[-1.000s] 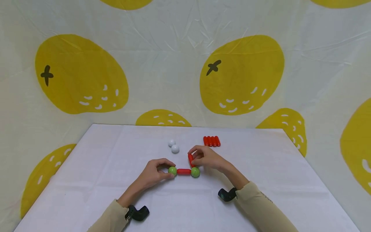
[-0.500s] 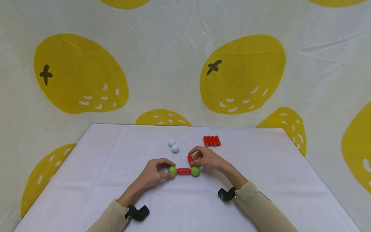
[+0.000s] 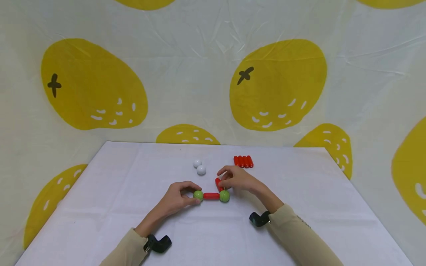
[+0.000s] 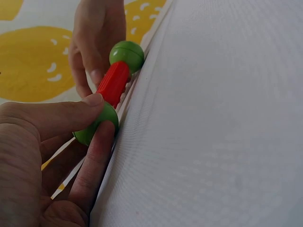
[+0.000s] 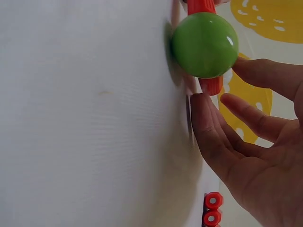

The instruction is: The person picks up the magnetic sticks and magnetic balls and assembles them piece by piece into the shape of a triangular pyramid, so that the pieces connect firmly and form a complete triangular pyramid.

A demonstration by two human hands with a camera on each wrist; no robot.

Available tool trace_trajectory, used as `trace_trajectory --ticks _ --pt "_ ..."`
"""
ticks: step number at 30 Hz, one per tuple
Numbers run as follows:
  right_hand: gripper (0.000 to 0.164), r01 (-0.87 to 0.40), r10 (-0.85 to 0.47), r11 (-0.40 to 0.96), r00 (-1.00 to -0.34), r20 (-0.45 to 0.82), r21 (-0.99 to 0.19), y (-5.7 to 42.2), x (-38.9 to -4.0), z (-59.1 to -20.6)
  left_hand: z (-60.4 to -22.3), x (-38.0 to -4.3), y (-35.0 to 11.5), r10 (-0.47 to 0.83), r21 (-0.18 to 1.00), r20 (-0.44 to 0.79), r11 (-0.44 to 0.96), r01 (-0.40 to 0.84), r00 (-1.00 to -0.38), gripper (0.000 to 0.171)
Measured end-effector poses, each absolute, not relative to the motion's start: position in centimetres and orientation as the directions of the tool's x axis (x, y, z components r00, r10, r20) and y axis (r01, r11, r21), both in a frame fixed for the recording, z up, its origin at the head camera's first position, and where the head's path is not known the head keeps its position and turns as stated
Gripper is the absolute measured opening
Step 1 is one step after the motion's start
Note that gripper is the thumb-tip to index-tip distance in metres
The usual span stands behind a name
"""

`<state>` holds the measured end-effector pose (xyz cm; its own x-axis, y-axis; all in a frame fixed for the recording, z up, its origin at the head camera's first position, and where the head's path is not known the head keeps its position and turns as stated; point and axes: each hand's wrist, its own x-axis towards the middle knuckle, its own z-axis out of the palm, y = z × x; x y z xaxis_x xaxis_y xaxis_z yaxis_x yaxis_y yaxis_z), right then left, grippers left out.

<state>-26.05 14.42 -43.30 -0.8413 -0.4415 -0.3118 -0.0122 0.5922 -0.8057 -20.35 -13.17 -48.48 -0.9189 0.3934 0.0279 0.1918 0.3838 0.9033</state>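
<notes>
Between thumb and fingers, my left hand (image 3: pixel 176 198) pinches a green ball (image 3: pixel 198 195). A red building rod (image 3: pixel 211 196) joins it to a second green ball (image 3: pixel 224 196) on its right. Another red rod (image 3: pixel 218 183) slants away from that second ball. Around this slanted rod are the fingers of my right hand (image 3: pixel 240 180), spread in a loose arch. In the right wrist view, the fingertips (image 5: pixel 200 103) lie close to the rod's end, and the ball (image 5: pixel 204 45) hides part of the rod. I cannot tell whether they touch it.
Two white balls (image 3: pixel 201 170) sit together farther back on the white table (image 3: pixel 133 173). Several red rods (image 3: pixel 243 161) lie side by side behind my right hand. A cloth with yellow fruit shapes (image 3: pixel 277 85) hangs beyond the table.
My right hand has shifted slightly up and its fingers have loosened from the slanted rod, which tilts a little more to the left. My left hand stays on its ball.
</notes>
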Motion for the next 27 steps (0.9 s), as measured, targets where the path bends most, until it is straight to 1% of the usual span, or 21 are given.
trace_trajectory --ticks 7,13,27 --pt "0.035 -0.077 -0.450 0.591 -0.857 -0.249 -0.803 13.2 -27.5 -42.1 -48.4 -20.3 -13.2 0.392 0.899 0.041 0.387 0.206 -0.919 0.033" --pt "0.031 -0.159 -0.504 0.569 -0.843 -0.190 -0.807 11.8 -29.3 -41.7 -48.4 -20.4 -13.3 0.395 0.899 0.034 0.390 0.201 -0.918 0.032" --pt "0.026 -0.202 -0.590 0.549 -0.781 -0.205 -0.811 9.6 -31.8 -42.6 -48.7 -20.6 -13.3 0.395 0.902 0.021 0.388 0.187 -0.918 0.032"
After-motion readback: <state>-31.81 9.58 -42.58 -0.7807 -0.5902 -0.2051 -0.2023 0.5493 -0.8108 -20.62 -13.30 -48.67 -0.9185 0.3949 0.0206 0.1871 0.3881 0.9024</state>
